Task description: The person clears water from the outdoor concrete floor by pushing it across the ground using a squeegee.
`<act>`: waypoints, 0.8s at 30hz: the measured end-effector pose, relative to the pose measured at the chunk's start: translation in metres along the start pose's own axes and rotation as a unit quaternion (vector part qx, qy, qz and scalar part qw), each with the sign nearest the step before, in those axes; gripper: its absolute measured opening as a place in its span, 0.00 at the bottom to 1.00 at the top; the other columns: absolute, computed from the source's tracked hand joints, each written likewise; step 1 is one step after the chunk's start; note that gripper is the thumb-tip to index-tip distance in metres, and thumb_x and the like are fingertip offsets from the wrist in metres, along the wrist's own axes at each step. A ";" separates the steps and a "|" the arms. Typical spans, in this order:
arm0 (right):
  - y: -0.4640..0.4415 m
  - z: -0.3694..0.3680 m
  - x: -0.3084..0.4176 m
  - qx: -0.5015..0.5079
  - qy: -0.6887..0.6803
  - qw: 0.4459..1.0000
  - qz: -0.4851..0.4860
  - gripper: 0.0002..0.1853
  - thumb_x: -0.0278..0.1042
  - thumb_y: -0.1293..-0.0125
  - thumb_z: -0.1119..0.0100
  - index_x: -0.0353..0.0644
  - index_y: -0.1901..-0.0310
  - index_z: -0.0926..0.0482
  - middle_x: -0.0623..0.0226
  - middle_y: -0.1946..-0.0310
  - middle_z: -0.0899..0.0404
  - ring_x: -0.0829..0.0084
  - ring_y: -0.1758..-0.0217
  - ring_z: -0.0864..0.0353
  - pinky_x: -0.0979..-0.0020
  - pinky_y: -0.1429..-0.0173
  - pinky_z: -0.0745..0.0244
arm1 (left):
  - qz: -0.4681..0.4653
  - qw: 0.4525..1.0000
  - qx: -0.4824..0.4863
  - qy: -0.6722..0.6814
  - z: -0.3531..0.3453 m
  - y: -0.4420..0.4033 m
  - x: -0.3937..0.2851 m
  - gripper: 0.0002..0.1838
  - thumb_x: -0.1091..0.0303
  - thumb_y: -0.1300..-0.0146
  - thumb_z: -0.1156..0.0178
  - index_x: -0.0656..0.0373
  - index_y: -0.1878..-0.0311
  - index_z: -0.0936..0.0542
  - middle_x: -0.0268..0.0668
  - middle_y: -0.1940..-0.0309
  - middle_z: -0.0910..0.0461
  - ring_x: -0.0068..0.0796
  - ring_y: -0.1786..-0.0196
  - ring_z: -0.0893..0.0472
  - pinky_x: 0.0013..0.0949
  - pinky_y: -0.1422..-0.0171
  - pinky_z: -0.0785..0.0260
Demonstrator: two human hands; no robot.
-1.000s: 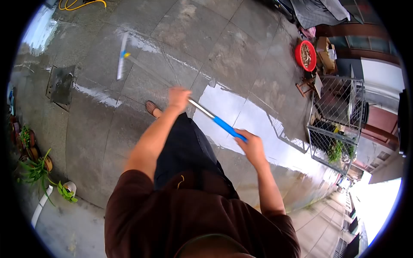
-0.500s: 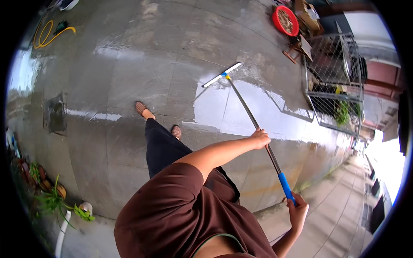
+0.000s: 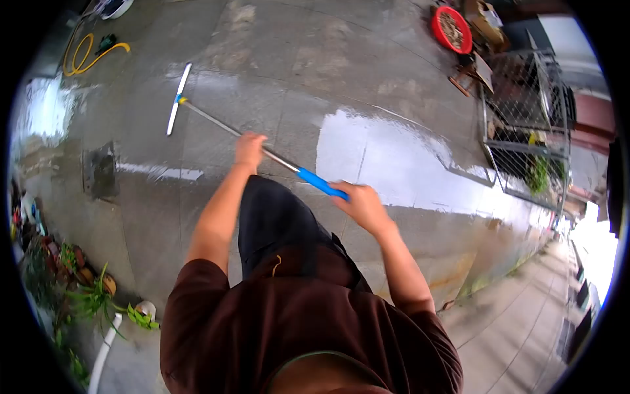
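Observation:
A long-handled floor squeegee slants across the view, its white blade at the upper left on the wet grey floor. My left hand is closed around the metal pole, partway down. Farther back, my right hand grips the end of the blue handle grip. A yellow and blue joint connects pole and blade. Below the pole, a dark trouser leg shows in front of my brown shirt; my feet are hidden.
A yellow hose lies at the upper left. Potted plants line the lower left. A red basin, a small wooden stool and a wire mesh cage stand at the upper right. A bright wet patch covers the middle floor.
The squeegee blade has swung from the upper middle to the upper left. Both hands have moved left with the pole, the right one also rising farther in front of the body.

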State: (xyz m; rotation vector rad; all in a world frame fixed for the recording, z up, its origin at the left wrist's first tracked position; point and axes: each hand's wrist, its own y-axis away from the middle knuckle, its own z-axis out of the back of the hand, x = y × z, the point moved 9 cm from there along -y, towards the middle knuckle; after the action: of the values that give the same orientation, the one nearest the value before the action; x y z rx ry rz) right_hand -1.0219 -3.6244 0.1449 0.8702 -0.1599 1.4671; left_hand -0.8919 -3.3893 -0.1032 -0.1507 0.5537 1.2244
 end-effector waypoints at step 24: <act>-0.253 0.009 0.255 0.068 0.127 0.979 0.146 0.13 0.34 0.33 0.40 0.46 0.48 0.19 0.51 0.63 0.15 0.50 0.62 0.15 0.56 0.58 0.22 | 0.315 0.947 -0.065 0.011 0.160 -0.050 0.228 0.13 0.67 0.42 0.39 0.59 0.54 0.20 0.50 0.41 0.28 0.49 0.44 0.24 0.44 0.42 0.27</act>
State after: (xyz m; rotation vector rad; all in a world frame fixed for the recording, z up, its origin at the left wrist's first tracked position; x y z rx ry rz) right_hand -0.7514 -3.3937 0.1973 0.7816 0.0049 1.8689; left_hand -0.7433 -3.1497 -0.0838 -0.0996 0.5595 1.8876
